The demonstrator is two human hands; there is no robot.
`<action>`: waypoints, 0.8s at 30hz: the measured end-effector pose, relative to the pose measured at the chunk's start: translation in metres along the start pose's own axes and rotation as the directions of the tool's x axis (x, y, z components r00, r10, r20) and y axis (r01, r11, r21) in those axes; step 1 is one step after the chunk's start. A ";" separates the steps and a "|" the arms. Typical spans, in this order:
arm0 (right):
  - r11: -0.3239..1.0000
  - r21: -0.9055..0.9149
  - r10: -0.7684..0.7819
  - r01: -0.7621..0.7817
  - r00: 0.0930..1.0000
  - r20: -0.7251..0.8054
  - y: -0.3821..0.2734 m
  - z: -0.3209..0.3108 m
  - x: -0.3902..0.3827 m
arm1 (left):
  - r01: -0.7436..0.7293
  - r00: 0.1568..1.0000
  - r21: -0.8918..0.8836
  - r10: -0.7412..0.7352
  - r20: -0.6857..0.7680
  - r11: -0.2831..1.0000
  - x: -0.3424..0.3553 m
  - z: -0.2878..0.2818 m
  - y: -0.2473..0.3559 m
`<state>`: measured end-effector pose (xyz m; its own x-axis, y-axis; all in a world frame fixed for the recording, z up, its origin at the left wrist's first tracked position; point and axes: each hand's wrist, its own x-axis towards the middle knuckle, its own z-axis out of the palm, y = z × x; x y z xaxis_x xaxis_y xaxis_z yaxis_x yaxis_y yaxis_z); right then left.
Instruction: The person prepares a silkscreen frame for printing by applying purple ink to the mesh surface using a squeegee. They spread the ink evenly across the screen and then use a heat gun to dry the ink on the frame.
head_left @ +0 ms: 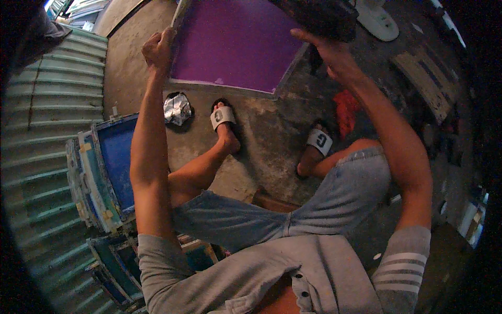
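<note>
A large screen-printing frame (pixel 235 47) with a purple face and pale edges stands tilted in front of me, its lower edge near the floor. My left hand (pixel 158 47) is closed around its left edge. At the right edge, my right hand (pixel 332 52) has its thumb stretched over the purple face; its other fingers are largely hidden, and it seems to grip the edge. Just above that hand is a dark object (pixel 327 18), too dim to name. Crumpled silver foil (pixel 178 109) lies on the floor below my left hand.
Several blue-faced frames (pixel 117 159) lean by a corrugated metal wall (pixel 57 120) on the left. My sandalled feet (pixel 222 115) rest on the concrete floor. At right lie a red cloth (pixel 345 112) and a wooden slatted piece (pixel 426 81); a pale sandal (pixel 379 22) is at far right.
</note>
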<state>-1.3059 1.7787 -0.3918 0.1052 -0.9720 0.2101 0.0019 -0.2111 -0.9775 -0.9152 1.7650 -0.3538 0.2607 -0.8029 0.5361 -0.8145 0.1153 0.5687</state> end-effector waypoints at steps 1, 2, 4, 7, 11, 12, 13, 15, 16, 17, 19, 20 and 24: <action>0.999 -0.015 -0.035 0.035 0.999 0.012 0.002 -0.001 0.001 | 0.042 0.999 0.023 -0.043 0.024 0.999 0.002 0.001 -0.001; 0.994 -0.097 -0.058 0.058 0.998 0.009 -0.001 0.003 0.001 | 0.086 0.995 0.052 -0.089 0.044 0.995 0.004 0.000 -0.006; 0.984 -0.176 0.034 -0.034 0.999 -0.003 -0.010 0.008 0.006 | 0.115 0.992 0.064 -0.118 0.054 0.991 0.007 -0.001 -0.016; 0.909 -0.070 0.413 -0.412 0.911 0.003 -0.030 0.008 0.031 | 0.088 0.996 0.006 -0.089 0.031 0.996 0.006 0.002 -0.020; 0.994 -0.105 -0.022 0.031 0.996 0.082 -0.043 0.019 -0.014 | 0.076 0.997 -0.019 -0.076 0.015 0.997 0.002 0.005 -0.013; 0.993 -0.101 -0.053 0.066 0.991 0.120 -0.040 0.014 -0.014 | 0.067 0.998 -0.014 -0.067 0.016 0.998 0.004 0.005 -0.013; 0.992 -0.109 -0.056 0.067 0.993 0.102 -0.041 0.012 -0.016 | 0.054 0.999 -0.015 -0.054 0.010 0.998 0.005 0.005 -0.014; 0.991 -0.133 -0.031 0.032 0.999 0.013 -0.064 0.026 -0.024 | 0.033 0.999 -0.015 -0.033 0.000 0.999 0.005 0.007 -0.019; 0.989 -0.145 -0.020 0.023 1.000 0.022 -0.066 0.028 -0.024 | 0.042 0.999 0.003 -0.042 0.009 0.999 0.006 0.007 -0.023; 0.987 -0.160 -0.010 0.014 1.000 0.026 -0.069 0.027 -0.025 | 0.048 0.999 0.017 -0.048 0.017 0.999 0.009 0.007 -0.025; 0.979 -0.192 -0.030 0.063 0.985 0.170 -0.055 0.011 -0.021 | 0.044 0.999 0.008 -0.044 0.021 0.999 0.010 0.008 -0.031; 0.974 -0.208 -0.044 0.093 0.972 0.229 -0.053 0.008 -0.021 | 0.036 0.999 -0.014 -0.036 0.017 0.999 0.008 0.009 -0.027; 0.925 -0.270 -0.152 0.268 0.910 0.385 -0.056 0.011 -0.026 | 0.018 1.000 -0.080 -0.018 0.002 0.997 0.012 0.003 -0.043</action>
<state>-1.2974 1.8168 -0.3429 0.4782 -0.8132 0.3317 -0.2388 -0.4839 -0.8419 -0.8785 1.7482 -0.3739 0.2741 -0.8063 0.5243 -0.7654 0.1472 0.6265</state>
